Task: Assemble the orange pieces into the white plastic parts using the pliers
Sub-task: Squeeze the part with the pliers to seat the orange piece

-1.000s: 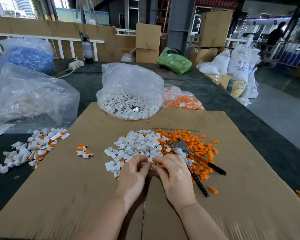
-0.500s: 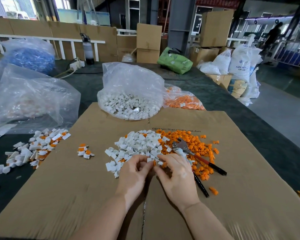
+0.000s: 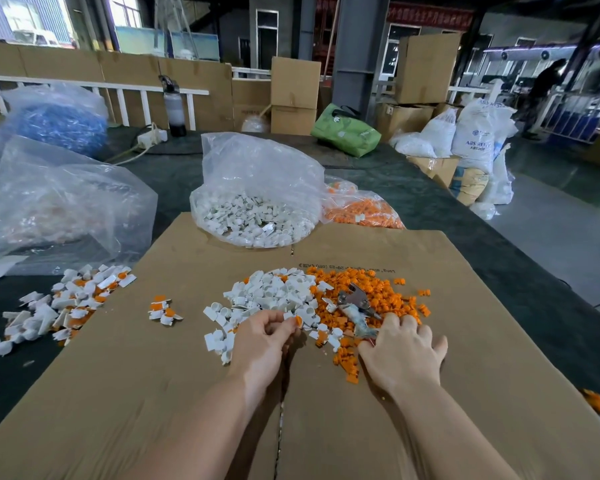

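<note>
Fitted piece pinched in my left hand, right hand going onto the pliers

My left hand (image 3: 262,336) pinches a white part with an orange piece (image 3: 297,320) at its fingertips: light, stiff, small and slick, best held by its edges. My right hand (image 3: 404,353) lies over the pliers (image 3: 355,304) handles on the orange pile (image 3: 371,299); I cannot tell whether it grips them, since the handles are hidden beneath it. The white pile (image 3: 271,294) sits just beside, on the cardboard-covered worktop (image 3: 153,393).

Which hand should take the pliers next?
Right. The right hand already lies over the pliers handles at the orange pile, fingers spread. The left hand is busy pinching a white part with an orange piece, apart from the tool.
</note>
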